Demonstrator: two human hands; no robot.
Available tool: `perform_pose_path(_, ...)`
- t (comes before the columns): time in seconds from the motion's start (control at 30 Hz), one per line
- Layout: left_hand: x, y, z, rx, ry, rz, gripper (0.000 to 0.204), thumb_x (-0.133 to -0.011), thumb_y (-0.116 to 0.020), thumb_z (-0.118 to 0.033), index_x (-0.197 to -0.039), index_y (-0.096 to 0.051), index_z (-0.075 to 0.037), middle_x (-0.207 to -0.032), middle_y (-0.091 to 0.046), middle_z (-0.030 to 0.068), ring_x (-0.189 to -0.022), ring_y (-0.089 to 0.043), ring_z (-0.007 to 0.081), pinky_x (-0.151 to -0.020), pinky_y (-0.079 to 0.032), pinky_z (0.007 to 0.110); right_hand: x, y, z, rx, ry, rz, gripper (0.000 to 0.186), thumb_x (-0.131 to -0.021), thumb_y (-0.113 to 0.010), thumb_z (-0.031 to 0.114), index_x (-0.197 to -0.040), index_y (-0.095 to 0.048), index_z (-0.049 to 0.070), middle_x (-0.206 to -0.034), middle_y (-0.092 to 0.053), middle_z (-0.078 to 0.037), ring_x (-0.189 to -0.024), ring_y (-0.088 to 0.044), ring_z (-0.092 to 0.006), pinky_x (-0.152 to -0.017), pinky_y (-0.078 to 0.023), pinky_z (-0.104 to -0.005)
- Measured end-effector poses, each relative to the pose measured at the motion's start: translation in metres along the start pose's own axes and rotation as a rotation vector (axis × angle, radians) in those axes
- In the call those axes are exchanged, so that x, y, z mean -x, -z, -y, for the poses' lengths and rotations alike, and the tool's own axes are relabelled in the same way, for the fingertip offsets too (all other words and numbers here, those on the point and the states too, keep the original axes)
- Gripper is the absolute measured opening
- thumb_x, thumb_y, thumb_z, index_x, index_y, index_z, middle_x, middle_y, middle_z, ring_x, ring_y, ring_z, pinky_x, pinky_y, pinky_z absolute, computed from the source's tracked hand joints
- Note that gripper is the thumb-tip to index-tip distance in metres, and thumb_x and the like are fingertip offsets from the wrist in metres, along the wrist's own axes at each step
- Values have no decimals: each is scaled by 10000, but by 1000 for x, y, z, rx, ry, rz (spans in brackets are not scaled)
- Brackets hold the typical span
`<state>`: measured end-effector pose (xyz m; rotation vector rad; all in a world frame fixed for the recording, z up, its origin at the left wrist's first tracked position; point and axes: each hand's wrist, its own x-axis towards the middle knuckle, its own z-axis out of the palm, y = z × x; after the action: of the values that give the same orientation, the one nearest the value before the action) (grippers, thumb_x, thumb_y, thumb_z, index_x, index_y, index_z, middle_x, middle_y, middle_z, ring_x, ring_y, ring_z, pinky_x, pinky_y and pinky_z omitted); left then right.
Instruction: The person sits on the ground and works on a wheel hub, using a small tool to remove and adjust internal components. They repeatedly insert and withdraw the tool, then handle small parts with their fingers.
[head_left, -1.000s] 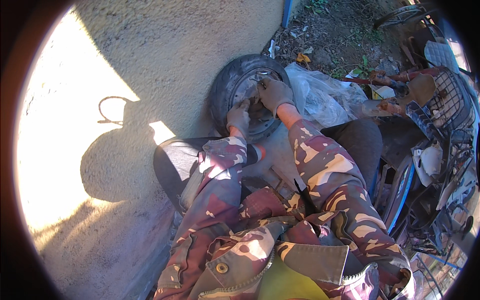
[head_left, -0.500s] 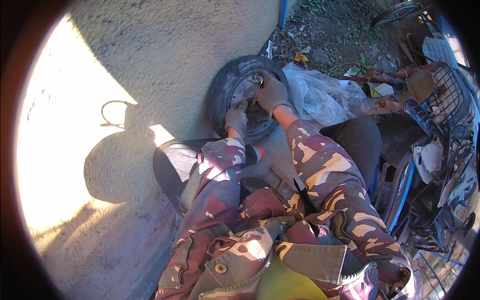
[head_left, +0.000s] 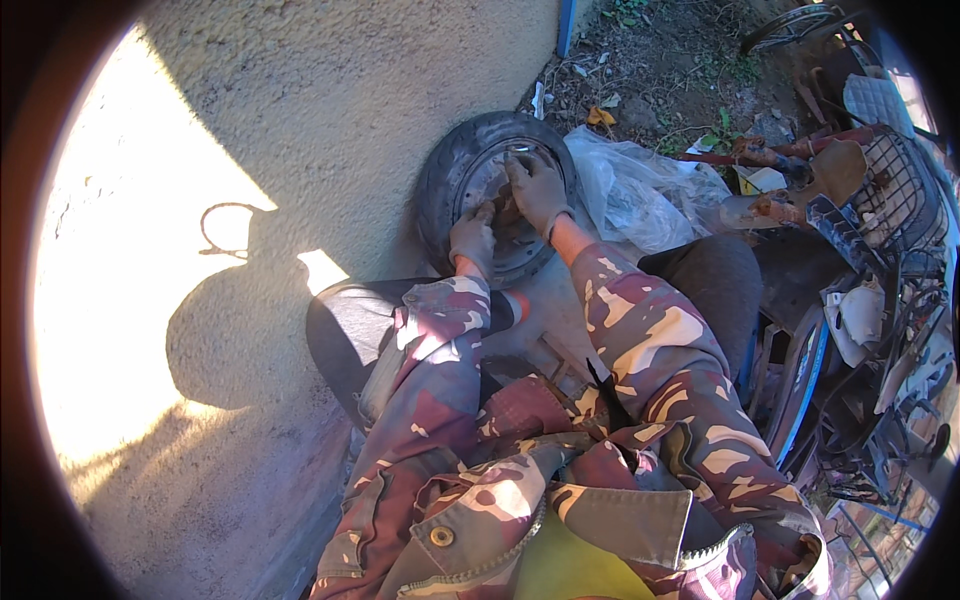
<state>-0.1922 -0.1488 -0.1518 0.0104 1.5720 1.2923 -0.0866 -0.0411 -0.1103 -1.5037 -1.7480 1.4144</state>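
- Left hand [head_left: 472,238], gloved, fingers curled, presses on the lower rim of the small wheel [head_left: 452,175].
- Right hand [head_left: 538,190], gloved, lies spread flat on the wheel's hub, arm stretched forward.

Bare dirt ground [head_left: 670,75] with small tyre [head_left: 450,180], crumpled plastic sheet [head_left: 640,190] and scattered litter [head_left: 602,116].

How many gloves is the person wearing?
2. The grey work glove on the left hand rests on the lower rim of the small black rubber tyre. The grey glove on the right hand presses on the wheel's metal centre, higher up.
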Motion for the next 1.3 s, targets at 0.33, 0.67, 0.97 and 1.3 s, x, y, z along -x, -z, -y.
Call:
perform_pose_path(0.33, 5, -5, 1, -24, -71, 34, 317, -983, -698, -297, -1200, -725, -68, -649, -526, -35, -470, -430, 97, -443, -325, 294, 11, 25, 11, 567, 172, -17, 384, -971, -599, 389, -1192, -740, 108, -964, -770, -160, -934, -748, -311, -844, -569, -411)
perform_pose_path(0.67, 19, -17, -7, -60, -68, 17, 334, -987, -695, -308, -1208, -725, -59, -666, -572, -27, -473, -439, 91, -445, -335, 285, -2, 33, 1, 172, 132, -139, 373, -957, -630, 358, -1194, -752, 97, -1036, -761, -195, -962, -733, -353, -878, -552, -423)
perform_pose_path(0.97, 19, -22, -5, 25, -31, 34, 312, -987, -696, -298, -1194, -729, -66, -662, -584, -26, -458, -441, 95, -440, -341, 284, -3, 44, 4, -135, -126, 68, 334, -973, -599, 281, -1255, -721, 151, -995, -762, -162, -954, -727, -356, -881, -552, -432)
perform_pose_path(1.3, 9, -17, 1, 9, -11, 5, 293, -975, -715, -303, -1162, -737, -78, -613, -510, -39, -442, -421, 100, -417, -313, 302, 12, 40, 9, 153, 216, 16, 339, -985, -539, 215, -1268, -708, 136, -1071, -761, -157, -1024, -714, -361, -917, -544, -456)
